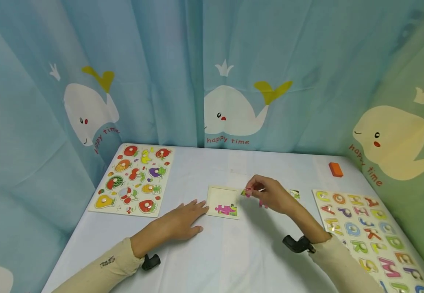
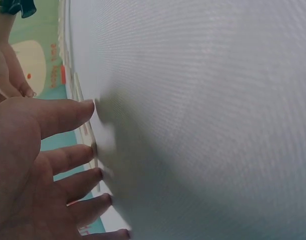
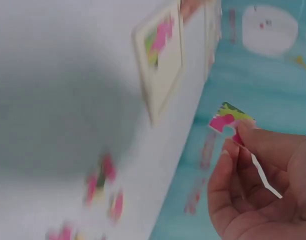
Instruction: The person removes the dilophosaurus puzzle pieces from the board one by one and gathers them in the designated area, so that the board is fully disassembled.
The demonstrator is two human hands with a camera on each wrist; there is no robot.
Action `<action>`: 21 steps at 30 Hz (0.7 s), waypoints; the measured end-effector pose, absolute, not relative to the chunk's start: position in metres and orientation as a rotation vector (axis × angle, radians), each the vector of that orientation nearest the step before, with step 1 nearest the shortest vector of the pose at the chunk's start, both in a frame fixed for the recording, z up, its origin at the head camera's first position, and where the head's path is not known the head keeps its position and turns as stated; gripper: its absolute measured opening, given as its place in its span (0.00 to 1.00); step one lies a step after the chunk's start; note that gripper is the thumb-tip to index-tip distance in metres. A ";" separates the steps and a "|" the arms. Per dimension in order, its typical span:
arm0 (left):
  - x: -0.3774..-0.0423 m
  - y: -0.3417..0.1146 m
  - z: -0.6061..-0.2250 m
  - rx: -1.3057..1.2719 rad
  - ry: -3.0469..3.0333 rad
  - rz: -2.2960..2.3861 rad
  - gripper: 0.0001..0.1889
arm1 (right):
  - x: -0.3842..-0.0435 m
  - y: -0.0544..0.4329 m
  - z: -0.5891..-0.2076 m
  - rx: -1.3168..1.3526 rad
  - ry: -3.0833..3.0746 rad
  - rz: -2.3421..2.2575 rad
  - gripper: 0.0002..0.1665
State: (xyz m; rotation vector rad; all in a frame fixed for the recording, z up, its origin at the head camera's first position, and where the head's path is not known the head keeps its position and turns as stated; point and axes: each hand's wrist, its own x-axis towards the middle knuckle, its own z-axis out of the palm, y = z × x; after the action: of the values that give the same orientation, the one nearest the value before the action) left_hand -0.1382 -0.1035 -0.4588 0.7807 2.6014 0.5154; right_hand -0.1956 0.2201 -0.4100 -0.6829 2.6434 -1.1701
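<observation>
My right hand (image 1: 270, 193) pinches a pink and green jigsaw piece (image 3: 232, 117) between thumb and fingers, above the table just right of the square puzzle board (image 1: 222, 194). A thin white edge (image 3: 265, 177) shows among the curled fingers in the right wrist view; what it belongs to is hidden. Joined pink and green pieces (image 1: 226, 210) lie in the board's lower right part. My left hand (image 1: 184, 219) lies with fingers spread, fingertips at the board's left edge. Loose pieces (image 3: 100, 180), blurred in the right wrist view, lie on the table, partly behind my right hand in the head view.
A fruit peg puzzle (image 1: 131, 179) lies at the back left, and a letter peg puzzle (image 1: 373, 240) at the right. An orange block (image 1: 335, 169) sits at the back right. Another jigsaw piece (image 1: 294, 194) lies beyond my right wrist. A whale-print curtain (image 1: 168, 81) hangs behind the table.
</observation>
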 end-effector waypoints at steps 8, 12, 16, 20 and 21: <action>-0.137 -0.105 -0.458 0.777 2.608 0.521 0.34 | -0.193 0.275 -0.406 -0.572 2.630 -1.097 0.03; -0.136 -0.105 -0.458 0.779 2.603 0.524 0.34 | -0.186 0.285 -0.421 -0.571 2.472 -1.178 0.05; -0.136 -0.104 -0.458 0.782 2.598 0.522 0.34 | -0.178 0.286 -0.439 -0.674 2.401 -1.220 0.04; -0.137 -0.103 -0.458 0.781 2.602 0.520 0.34 | -0.175 0.281 -0.454 -0.691 2.482 -1.147 0.03; -0.137 -0.103 -0.458 0.781 2.603 0.520 0.34 | -0.174 0.279 -0.456 -0.675 2.527 -1.103 0.04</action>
State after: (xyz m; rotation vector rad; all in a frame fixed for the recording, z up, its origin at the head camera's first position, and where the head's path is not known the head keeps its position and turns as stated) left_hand -0.1367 -0.1034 -0.4581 0.7806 2.6033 0.5198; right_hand -0.1741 0.2786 -0.4561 -0.6748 2.5273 -1.1027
